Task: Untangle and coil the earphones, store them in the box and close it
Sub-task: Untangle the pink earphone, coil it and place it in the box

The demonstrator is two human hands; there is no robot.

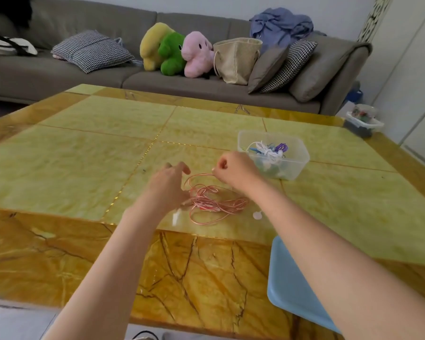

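Note:
A tangled pink earphone cable (211, 202) lies on the yellow-green marble table (84, 155) between my two hands, with a white earbud (257, 215) at its near right end. My right hand (233, 171) pinches a raised loop of the pink cable with curled fingers. My left hand (168, 182) hovers at the left of the tangle with fingers relaxed, holding nothing I can see. A clear plastic box (295, 165) stands open to the right, behind my right hand, with several coiled earphones in white, blue and purple inside.
A light blue lid (292, 288) lies at the table's near right edge, under my right forearm. Behind the table is a grey sofa (206, 84) with cushions, plush toys and a beige bag. A small container (364, 120) sits on the floor at far right.

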